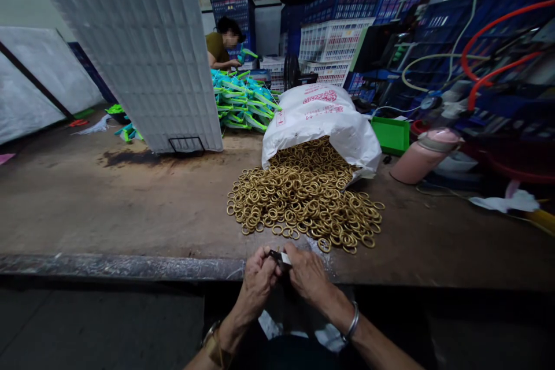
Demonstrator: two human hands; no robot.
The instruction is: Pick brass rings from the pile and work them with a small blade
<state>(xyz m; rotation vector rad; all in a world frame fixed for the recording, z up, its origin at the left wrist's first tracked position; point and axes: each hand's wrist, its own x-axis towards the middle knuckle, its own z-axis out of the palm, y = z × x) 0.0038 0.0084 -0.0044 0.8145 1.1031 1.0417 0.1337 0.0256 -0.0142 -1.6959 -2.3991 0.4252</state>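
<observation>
Head feed comes to me dim, grey-toned. Light looks diffuse; I can't place its source. White sack [307, 107] reads among the brightest, its print soft. Faint sheen along the table's front edge [130, 265]; deep shadow beneath. I get wide-angle stretch on the tall white panel [143, 58], smearing on the blue crates [437, 17] at right. Co-worker's face [230, 39] pixelated. Small item [280, 257] between left hand [255, 277] and right hand [310, 277] too murky to identify.

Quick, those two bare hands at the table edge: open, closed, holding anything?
Left hand: closed, fingertips at a small black-and-white object; its own grip cannot be told.
Right hand: closed, holding that object.
</observation>
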